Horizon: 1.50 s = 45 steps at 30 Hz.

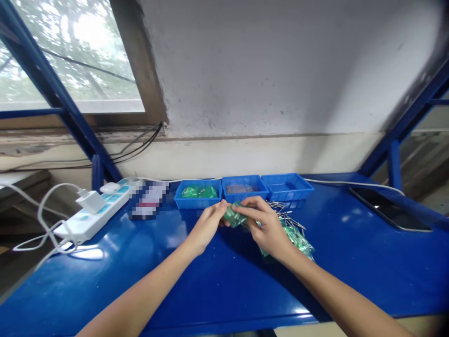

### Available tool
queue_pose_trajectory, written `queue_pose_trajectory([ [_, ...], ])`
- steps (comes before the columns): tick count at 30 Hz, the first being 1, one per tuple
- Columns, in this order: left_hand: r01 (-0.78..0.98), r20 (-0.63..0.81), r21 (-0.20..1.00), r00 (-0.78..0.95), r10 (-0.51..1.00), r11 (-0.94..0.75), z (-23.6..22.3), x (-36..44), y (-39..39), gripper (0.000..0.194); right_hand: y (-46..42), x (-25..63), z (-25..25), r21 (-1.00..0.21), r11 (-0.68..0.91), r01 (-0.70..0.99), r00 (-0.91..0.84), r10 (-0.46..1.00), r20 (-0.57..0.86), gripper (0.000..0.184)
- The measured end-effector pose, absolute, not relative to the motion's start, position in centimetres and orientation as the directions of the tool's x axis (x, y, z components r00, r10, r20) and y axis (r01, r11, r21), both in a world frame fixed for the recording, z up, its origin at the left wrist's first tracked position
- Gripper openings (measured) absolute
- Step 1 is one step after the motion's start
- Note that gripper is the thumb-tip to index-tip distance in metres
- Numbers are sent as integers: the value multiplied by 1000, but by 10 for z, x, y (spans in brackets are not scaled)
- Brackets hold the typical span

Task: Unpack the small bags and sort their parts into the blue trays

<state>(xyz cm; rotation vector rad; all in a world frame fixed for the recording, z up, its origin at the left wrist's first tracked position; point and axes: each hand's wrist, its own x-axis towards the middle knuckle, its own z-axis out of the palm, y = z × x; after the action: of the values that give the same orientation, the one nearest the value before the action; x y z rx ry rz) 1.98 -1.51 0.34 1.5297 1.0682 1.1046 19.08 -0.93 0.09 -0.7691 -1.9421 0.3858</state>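
Note:
Between my two hands, above the blue table, is a small green plastic packet [234, 216]. My left hand [207, 225] pinches its left side, and my right hand [264, 224] grips the upper right part with thumb and fingers. What the packet contains cannot be made out. Beneath and beyond my right hand lies a pile of similar shiny green packets [298, 241], partly hidden by that hand and forearm. Several thin metal rods [287, 217] lie loose at the pile's far side.
Three blue bins stand in a row at the back: a left bin [198, 203] with green packets, a middle bin [245, 193] with brownish contents, and a right bin [289, 193]. A white power strip [84, 224] with cables lies left, a dark phone [389, 209] right.

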Motion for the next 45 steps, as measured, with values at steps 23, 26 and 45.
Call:
queue_pose_trajectory([
  [23,935,543,354,-224,809,21,3,-68,30,38,-8,201,17,-593,559,579,-291,822,490,22],
  [26,965,519,255,-190,833,60,5,-63,24,42,1,211,16,-506,529,681,-334,840,428,23],
  [45,666,558,472,281,781,-577,9,11,-13,24,10,212,8,-524,507,684,-317,854,413,19],
])
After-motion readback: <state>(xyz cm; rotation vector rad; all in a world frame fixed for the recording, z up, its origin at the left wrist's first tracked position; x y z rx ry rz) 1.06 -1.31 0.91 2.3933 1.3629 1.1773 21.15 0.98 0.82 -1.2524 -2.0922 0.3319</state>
